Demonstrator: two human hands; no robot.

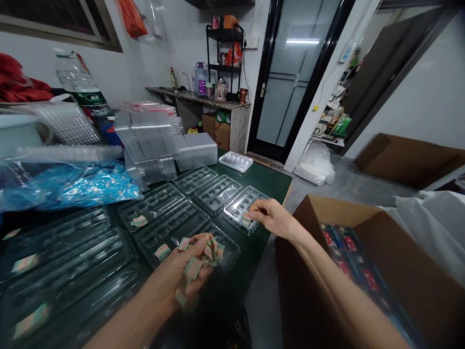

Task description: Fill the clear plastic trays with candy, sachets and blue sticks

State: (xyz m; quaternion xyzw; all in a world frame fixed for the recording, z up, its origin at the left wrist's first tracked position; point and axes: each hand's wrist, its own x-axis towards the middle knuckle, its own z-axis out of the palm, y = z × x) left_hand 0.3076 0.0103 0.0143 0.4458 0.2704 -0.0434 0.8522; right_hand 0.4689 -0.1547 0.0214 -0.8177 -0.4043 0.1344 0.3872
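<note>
Pinching one striped piece (246, 221) between nearly closed fingertips, the right hand (274, 218) is holding it at the clear tray (229, 214) beneath them; the left hand's (181, 264) half-curled fingers are cradling more pieces (209, 249) (a light, level pinch is probably serving best).

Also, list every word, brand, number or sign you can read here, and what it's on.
None can be read.
Purple label on the plastic jug: too small and blurred.
Green label on the large water bottle: blurred.
Red-marked packs in the cardboard box: blurred.
Clear plastic trays, striped pieces: no lettering visible.
</note>
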